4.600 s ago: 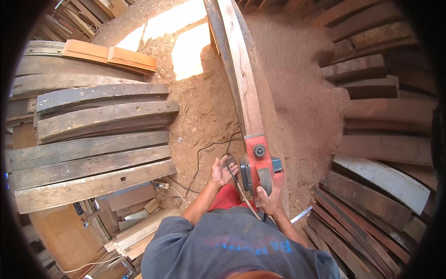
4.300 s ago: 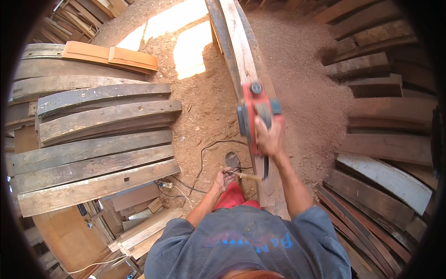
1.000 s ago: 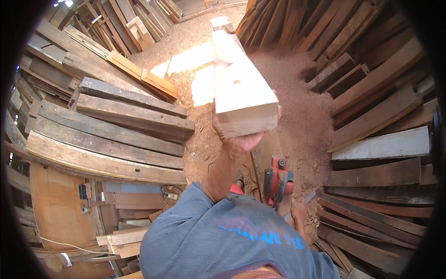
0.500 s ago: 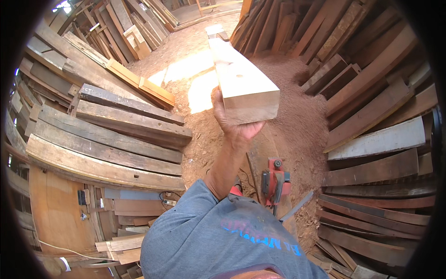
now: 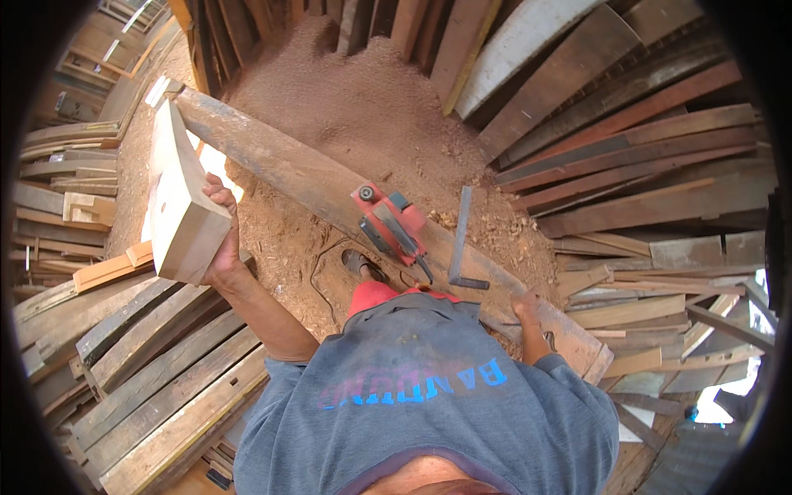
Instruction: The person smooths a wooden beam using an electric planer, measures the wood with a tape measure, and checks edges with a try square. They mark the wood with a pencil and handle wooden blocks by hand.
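My left hand is closed around the near end of a thick, pale wooden beam, which is raised off the ground and points away at the far left. Lower right, my right hand lies on a long wooden plank with its fingers bent at the edge; part of them is hard to make out. On that plank, between my hands, rests a red electric planer. Beside it lies an L-shaped try square with a metal blade, nearer to my right hand.
Sawdust and shavings cover the floor beyond the plank. A dark cord loops near my sandalled foot. Stacked old beams stand on the left, and piled boards line the right.
The view has turned to the right, so the beam in my left hand now shows at the far left. My right hand has come into view on the plank.
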### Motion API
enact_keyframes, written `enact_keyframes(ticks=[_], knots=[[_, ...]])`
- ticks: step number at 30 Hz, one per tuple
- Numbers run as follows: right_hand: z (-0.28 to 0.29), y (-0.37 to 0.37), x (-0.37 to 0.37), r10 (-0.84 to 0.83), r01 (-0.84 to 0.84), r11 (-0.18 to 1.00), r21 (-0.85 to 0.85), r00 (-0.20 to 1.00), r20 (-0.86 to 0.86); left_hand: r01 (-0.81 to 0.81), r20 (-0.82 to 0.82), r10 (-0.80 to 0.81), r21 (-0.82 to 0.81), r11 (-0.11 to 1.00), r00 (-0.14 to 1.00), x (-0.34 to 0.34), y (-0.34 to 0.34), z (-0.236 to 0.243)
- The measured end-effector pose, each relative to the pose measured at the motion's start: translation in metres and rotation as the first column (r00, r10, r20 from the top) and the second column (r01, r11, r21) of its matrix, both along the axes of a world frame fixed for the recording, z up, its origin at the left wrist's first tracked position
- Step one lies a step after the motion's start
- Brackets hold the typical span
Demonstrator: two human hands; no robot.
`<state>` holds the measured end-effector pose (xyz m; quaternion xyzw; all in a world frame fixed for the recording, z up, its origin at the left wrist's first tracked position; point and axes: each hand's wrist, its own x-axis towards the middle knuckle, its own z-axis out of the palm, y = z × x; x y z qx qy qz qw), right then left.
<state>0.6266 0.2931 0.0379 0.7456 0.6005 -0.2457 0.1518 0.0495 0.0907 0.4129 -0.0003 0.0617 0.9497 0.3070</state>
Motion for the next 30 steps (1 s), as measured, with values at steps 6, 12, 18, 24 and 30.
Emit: enact_keyframes(ticks=[6, 12, 18, 24, 30], knots=[[0.05, -0.009, 0.042, -0.274, 0.295, 0.948, -0.116, 0.947, 0.168, 0.076, -0.08, -0.074, 0.024, 0.997, 0.994, 0.004, -0.003, -0.029], [-0.04, -0.045, 0.127, -0.43, 0.434, 0.891, -0.134, 0.901, 0.06, 0.117, -0.027, -0.115, 0.05, 0.992, 0.993, 0.004, 0.015, -0.028], [0.04, -0.038, 0.066, -0.53, 0.517, 0.843, 0.148, 0.753, 0.39, 0.03, -0.158, -0.031, -0.007, 1.0, 0.987, 0.016, 0.018, -0.018], [0.006, -0.044, 0.097, -0.361, 0.354, 0.93, 0.099, 0.833, 0.419, 0.039, -0.256, -0.021, 0.066, 0.997, 0.967, 0.014, 0.02, -0.047], [-0.018, -0.011, 0.11, -0.253, 0.259, 0.965, -0.045, 0.962, 0.103, -0.064, -0.191, 0.064, 0.01, 0.998, 0.98, 0.011, 0.012, -0.07]])
